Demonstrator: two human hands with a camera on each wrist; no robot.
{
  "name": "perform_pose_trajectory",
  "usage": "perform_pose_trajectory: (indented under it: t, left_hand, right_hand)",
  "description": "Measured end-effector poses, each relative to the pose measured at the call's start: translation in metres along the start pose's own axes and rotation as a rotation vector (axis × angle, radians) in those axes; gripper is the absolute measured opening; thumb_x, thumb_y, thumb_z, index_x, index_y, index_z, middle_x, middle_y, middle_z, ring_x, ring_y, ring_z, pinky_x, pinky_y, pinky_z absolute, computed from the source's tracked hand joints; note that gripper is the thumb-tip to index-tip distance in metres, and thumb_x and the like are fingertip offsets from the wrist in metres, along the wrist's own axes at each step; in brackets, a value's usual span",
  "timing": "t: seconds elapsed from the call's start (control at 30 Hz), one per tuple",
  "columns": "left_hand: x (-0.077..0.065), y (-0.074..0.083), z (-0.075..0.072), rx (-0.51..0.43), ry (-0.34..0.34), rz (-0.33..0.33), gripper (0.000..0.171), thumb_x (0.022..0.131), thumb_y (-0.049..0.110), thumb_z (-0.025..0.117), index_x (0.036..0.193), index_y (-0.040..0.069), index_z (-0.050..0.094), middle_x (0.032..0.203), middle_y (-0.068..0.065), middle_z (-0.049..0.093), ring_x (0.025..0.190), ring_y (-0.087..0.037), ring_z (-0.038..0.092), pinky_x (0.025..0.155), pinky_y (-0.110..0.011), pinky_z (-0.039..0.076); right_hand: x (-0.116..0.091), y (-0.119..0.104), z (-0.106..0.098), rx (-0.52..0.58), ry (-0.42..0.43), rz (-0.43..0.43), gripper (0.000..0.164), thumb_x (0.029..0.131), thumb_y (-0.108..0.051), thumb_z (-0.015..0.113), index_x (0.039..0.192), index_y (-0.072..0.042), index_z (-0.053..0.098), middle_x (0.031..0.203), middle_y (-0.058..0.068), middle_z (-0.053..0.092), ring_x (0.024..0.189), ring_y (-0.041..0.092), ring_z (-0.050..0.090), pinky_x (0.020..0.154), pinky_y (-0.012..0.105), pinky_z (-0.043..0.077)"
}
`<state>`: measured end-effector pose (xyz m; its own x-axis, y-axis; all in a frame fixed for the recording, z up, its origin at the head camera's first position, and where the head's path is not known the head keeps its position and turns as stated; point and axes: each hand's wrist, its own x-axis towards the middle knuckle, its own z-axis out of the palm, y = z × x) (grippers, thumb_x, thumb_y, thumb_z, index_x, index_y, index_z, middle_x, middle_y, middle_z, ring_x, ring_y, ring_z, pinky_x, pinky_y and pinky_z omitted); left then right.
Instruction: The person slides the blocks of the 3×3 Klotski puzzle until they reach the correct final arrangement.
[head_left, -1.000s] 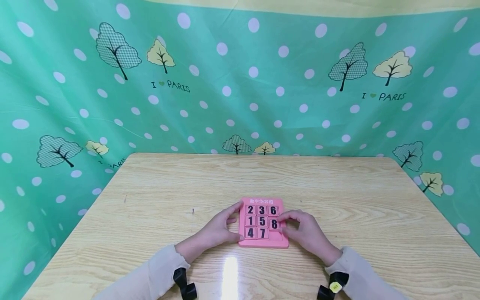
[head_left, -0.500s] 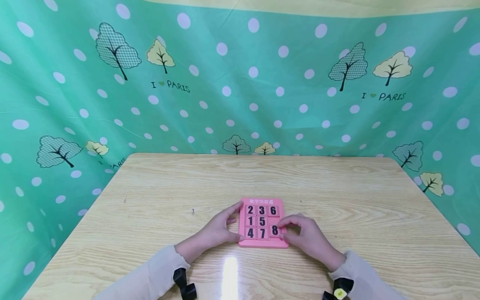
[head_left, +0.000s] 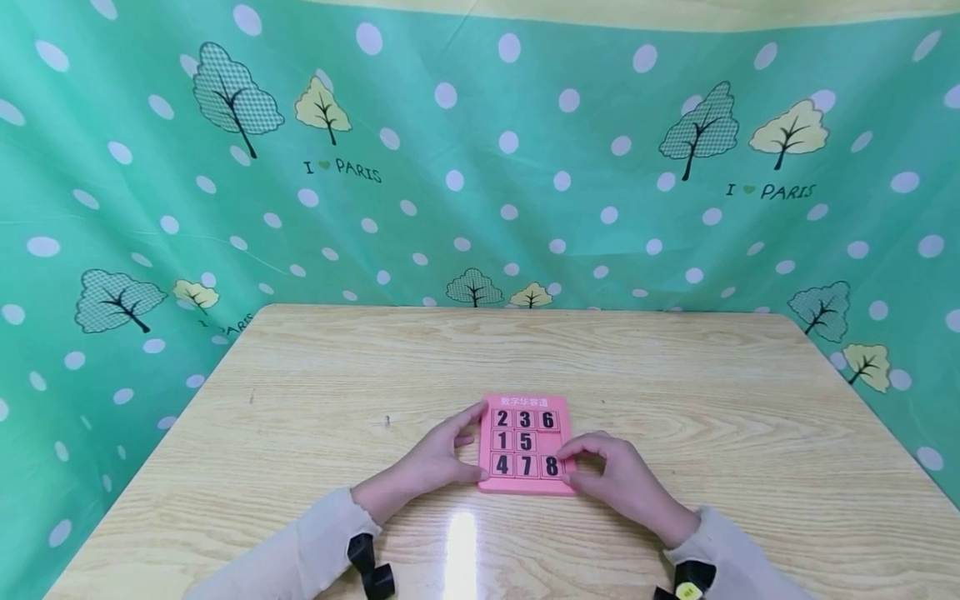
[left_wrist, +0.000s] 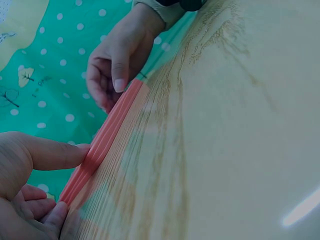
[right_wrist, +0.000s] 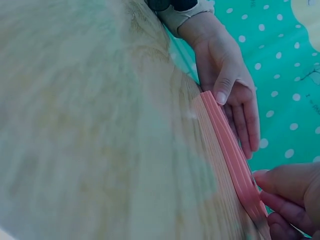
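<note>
A pink sliding number puzzle (head_left: 525,488) lies flat on the table. Its rows read 2 3 6, then 1 5 and a bare square, then 4 7 8. My left hand (head_left: 435,461) grips the puzzle's left side, index finger at the upper corner and thumb at the lower. My right hand (head_left: 621,477) is at the right side, its bent index fingertip and thumb close together by the 8 tile (head_left: 551,467). Both wrist views show the pink frame edge-on (left_wrist: 107,131) (right_wrist: 232,155), so the number tiles are hidden there.
The pale wood-grain table (head_left: 360,358) stretches around the puzzle, with a bright light reflection (head_left: 461,550) near its front. A green dotted curtain (head_left: 480,208) hangs behind and beside it. Black cameras (head_left: 371,571) are strapped over both sleeves.
The 8 tile has slid down the right column, from beside the 5 to beside the 7. My right hand has shifted slightly toward me with it; the left hand keeps its place.
</note>
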<state>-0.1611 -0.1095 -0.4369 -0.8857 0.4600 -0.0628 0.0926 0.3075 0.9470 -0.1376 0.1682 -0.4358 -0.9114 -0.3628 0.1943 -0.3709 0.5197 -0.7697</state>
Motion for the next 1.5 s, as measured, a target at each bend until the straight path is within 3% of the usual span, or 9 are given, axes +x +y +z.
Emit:
perform_pose_trajectory:
  t: [0.23, 0.57, 0.83, 1.5]
  left_hand:
    - [0.001, 0.0, 0.0, -0.007, -0.002, -0.006, 0.095, 0.069, 0.001, 0.075, 0.149, 0.005, 0.023, 0.151, -0.016, 0.029, 0.128, -0.037, 0.04, 0.109, -0.045, 0.035]
    - [0.0, 0.001, 0.0, 0.005, 0.005, 0.002, 0.095, 0.069, 0.0, 0.076, 0.149, 0.004, 0.024, 0.151, -0.018, 0.029, 0.127, -0.038, 0.041, 0.108, -0.046, 0.036]
    - [0.0, 0.002, 0.0, 0.004, -0.002, 0.001, 0.096, 0.069, 0.0, 0.075, 0.149, 0.004, 0.023, 0.151, -0.017, 0.029, 0.128, -0.037, 0.041, 0.108, -0.045, 0.036]
    - [0.0, 0.001, 0.001, -0.001, 0.003, -0.007, 0.096, 0.068, 0.0, 0.075, 0.149, 0.005, 0.023, 0.151, -0.015, 0.03, 0.128, -0.035, 0.042, 0.108, -0.044, 0.036]
  right_hand:
    - [0.007, 0.006, -0.003, 0.015, 0.022, -0.013, 0.023, 0.075, -0.008, 0.075, 0.096, -0.015, 0.07, 0.101, -0.004, 0.069, 0.097, 0.016, 0.062, 0.09, 0.032, 0.052]
    - [0.03, 0.008, 0.0, 0.01, 0.067, 0.11, 0.032, 0.077, -0.007, 0.074, 0.108, -0.007, 0.067, 0.103, 0.002, 0.067, 0.097, 0.018, 0.061, 0.09, 0.036, 0.052]
    - [0.04, 0.009, 0.003, 0.001, 0.078, 0.141, 0.034, 0.077, -0.007, 0.074, 0.11, -0.006, 0.066, 0.102, 0.004, 0.067, 0.095, 0.018, 0.06, 0.088, 0.035, 0.052]
    - [0.044, 0.013, 0.004, 0.02, 0.082, 0.15, 0.029, 0.078, -0.005, 0.072, 0.106, -0.008, 0.068, 0.098, 0.001, 0.067, 0.092, 0.016, 0.059, 0.083, 0.03, 0.052]
